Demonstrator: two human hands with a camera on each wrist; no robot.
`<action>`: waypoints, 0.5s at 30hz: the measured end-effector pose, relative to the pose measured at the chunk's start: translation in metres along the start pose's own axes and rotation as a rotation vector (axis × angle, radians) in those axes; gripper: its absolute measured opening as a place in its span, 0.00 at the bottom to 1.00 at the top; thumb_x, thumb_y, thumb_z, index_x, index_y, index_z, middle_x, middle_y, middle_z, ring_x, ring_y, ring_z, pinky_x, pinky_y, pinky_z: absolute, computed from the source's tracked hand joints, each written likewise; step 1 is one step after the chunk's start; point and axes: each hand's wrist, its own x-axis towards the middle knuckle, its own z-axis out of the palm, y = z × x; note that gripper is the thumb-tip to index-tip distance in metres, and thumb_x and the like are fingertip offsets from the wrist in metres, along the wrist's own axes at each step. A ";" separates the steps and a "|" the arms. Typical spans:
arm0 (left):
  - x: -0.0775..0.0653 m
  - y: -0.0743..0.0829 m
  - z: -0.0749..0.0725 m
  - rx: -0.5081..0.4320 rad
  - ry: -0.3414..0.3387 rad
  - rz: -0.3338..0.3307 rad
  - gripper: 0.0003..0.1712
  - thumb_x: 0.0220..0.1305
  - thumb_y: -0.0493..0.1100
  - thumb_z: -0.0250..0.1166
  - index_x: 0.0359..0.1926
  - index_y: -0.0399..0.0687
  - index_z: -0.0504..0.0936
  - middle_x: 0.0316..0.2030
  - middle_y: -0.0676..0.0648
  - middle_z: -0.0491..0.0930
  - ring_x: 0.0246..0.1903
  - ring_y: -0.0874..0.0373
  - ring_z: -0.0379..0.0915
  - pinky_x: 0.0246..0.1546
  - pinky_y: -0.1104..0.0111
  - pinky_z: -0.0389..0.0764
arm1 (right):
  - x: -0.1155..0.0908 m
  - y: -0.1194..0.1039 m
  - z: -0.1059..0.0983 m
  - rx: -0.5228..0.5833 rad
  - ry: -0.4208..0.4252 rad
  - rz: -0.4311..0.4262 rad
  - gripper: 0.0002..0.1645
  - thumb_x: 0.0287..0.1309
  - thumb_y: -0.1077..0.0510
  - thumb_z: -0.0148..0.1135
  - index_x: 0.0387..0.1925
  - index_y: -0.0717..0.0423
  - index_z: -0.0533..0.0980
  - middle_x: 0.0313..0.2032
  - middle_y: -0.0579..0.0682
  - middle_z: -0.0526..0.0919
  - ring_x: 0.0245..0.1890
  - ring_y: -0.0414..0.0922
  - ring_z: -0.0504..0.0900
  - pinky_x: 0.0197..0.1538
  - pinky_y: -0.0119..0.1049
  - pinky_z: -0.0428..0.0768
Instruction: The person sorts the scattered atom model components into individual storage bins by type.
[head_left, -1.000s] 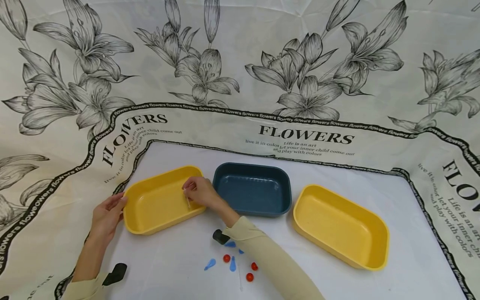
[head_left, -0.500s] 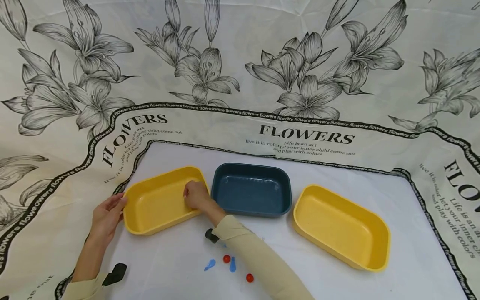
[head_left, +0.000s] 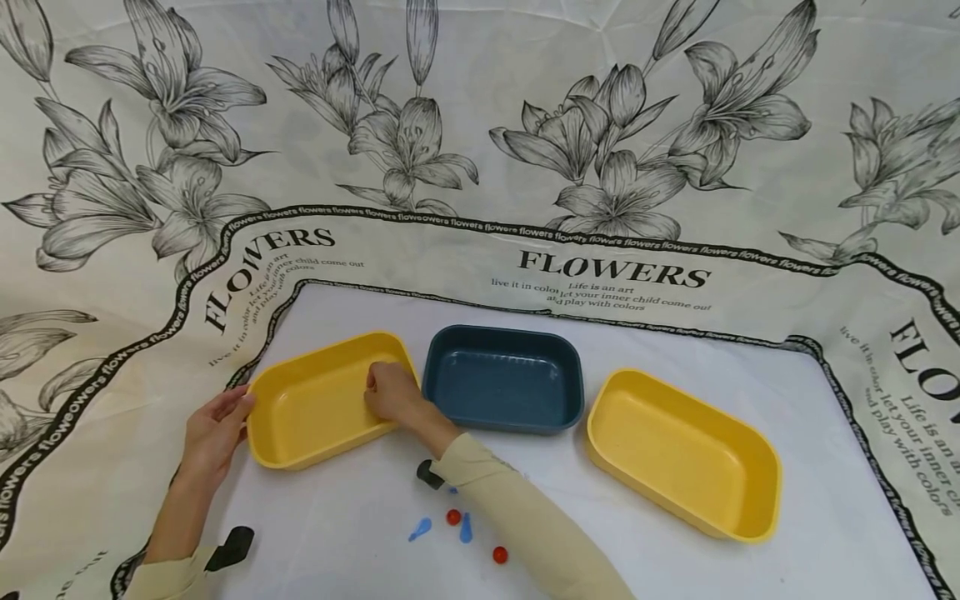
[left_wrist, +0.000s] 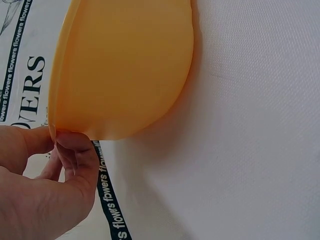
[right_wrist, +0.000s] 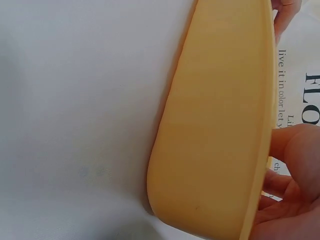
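At the left of the head view stands a yellow tray [head_left: 315,408] with rounded corners. My left hand [head_left: 213,437] pinches its left end; the left wrist view shows thumb and fingertips at the rim [left_wrist: 51,125]. My right hand [head_left: 393,393] is lowered inside the same tray near its right end, fingers curled downward. The right wrist view has the right hand [right_wrist: 295,175] partly behind the tray's near wall [right_wrist: 215,125], so its fingertips are hidden and I cannot tell whether it holds anything.
A dark blue tray [head_left: 504,379] stands in the middle, with a second yellow tray [head_left: 682,454] at right. Below the right forearm lie red balls [head_left: 499,555] and blue teardrop-shaped pieces [head_left: 421,529], some hidden by the sleeve [head_left: 525,517]. A flower-printed cloth [head_left: 480,167] rises behind.
My right hand has moved down into the left tray; the thin whitish thing seen at its fingertips a second ago is out of sight. The left hand stays at the tray's end.
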 end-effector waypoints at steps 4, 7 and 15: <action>-0.018 0.017 0.007 0.041 0.004 -0.023 0.38 0.59 0.59 0.64 0.67 0.52 0.67 0.50 0.52 0.71 0.40 0.62 0.70 0.34 0.77 0.79 | -0.006 0.000 -0.005 0.056 -0.005 -0.010 0.03 0.58 0.62 0.61 0.33 0.56 0.73 0.24 0.46 0.71 0.27 0.39 0.70 0.28 0.25 0.68; -0.026 0.025 0.011 0.067 0.012 -0.046 0.36 0.60 0.59 0.63 0.67 0.54 0.67 0.49 0.54 0.72 0.40 0.63 0.70 0.35 0.78 0.78 | -0.011 0.000 -0.008 0.066 0.015 -0.041 0.03 0.58 0.62 0.61 0.33 0.56 0.74 0.24 0.45 0.71 0.26 0.39 0.70 0.28 0.24 0.68; -0.028 0.026 0.011 0.076 0.010 -0.040 0.38 0.59 0.60 0.63 0.67 0.53 0.66 0.48 0.55 0.72 0.39 0.63 0.70 0.35 0.78 0.78 | -0.026 0.006 -0.017 0.178 0.048 -0.109 0.05 0.59 0.62 0.60 0.37 0.59 0.76 0.30 0.46 0.76 0.28 0.39 0.73 0.31 0.23 0.72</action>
